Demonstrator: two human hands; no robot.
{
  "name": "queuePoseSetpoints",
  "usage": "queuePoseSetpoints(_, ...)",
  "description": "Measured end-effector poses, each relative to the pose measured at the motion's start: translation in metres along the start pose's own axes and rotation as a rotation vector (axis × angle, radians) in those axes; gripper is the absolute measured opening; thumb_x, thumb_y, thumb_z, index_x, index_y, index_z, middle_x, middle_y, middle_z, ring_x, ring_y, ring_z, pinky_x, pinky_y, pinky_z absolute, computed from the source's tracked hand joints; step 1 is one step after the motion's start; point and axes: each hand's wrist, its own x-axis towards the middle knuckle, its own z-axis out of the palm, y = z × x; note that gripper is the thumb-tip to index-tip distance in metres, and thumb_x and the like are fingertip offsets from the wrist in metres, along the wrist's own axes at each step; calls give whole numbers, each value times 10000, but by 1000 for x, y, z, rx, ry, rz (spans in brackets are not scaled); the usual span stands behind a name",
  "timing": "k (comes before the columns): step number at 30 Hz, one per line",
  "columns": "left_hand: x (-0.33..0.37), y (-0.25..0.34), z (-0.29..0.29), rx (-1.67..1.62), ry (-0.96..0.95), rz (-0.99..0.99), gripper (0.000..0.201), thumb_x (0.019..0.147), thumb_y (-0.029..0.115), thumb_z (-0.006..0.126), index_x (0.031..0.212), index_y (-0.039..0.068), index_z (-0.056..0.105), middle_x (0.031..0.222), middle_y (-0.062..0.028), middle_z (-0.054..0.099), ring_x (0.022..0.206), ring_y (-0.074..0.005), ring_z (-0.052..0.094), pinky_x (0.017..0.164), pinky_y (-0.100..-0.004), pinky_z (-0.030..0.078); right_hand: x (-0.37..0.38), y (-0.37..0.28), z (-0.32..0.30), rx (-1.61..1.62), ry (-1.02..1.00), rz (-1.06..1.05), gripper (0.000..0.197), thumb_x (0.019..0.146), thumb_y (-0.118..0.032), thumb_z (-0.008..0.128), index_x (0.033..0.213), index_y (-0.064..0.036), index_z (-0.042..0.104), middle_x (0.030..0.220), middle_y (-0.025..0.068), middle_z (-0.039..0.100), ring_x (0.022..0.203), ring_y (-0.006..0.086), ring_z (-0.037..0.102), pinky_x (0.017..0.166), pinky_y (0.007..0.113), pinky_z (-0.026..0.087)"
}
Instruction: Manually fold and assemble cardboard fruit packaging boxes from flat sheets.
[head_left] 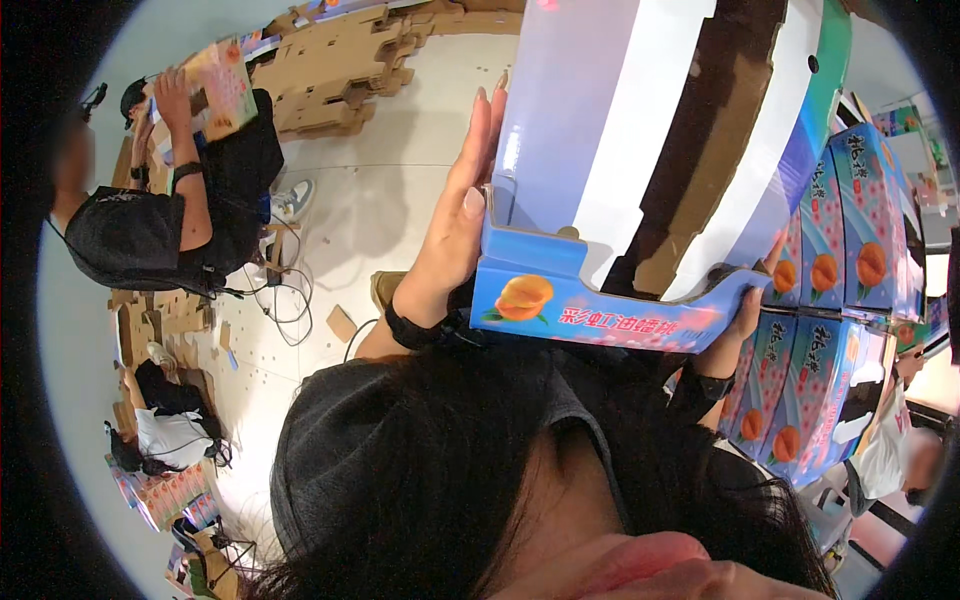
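Between my two hands I hold up a cardboard carton [540, 250], blue outside with a peach picture and pink lettering on its front panel. Its top flaps are partly folded in, pale lilac and white, and a ragged gap along the middle shows the brown inside. My left hand [455, 240] presses against the carton's left side, its fingers stretched up along the wall. The right hand [745, 315] grips the lower right corner, and part of it is hidden behind the panel. Dark bands circle both wrists.
Similar blue peach cartons [870, 270] are stacked at my right. Flattened brown cardboard [335, 70] lies on the floor at the far left. A person in black [220, 190] lifts a carton [228, 90] nearby. Cables and scraps lie on the pale floor [345, 215]; other people work lower left and right.
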Motion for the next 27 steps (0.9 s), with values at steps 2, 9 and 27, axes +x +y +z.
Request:
queuePoseSetpoints(2,-2,-4,-4,-23,-4,20,757,979,448,385,1510,0,85,1569,-216,97,1458,-320,120,1169,-401,100,2,-1,1,-30,14,-6,1124,735,-518,732,1528,-69,74,1355,131,423,966,162,563,784,250,484)
queuePoseSetpoints(9,-9,5,-3,-18,62,-177,899,909,537,490,1505,-15,105,1567,-208,113,1458,-297,120,1168,-404,128,1,4,-9,-110,-18,4,1182,664,-556,771,1524,-62,127,1460,156,336,1248,237,446,948,324,437)
queuePoseSetpoints(27,-25,24,-13,-142,181,-423,1079,605,315,823,1474,33,248,1405,-148,409,1308,-260,402,1087,-377,301,0,-1,-24,-27,-132,312,968,726,-353,770,1468,-14,248,1265,121,504,1043,208,571,878,315,480)
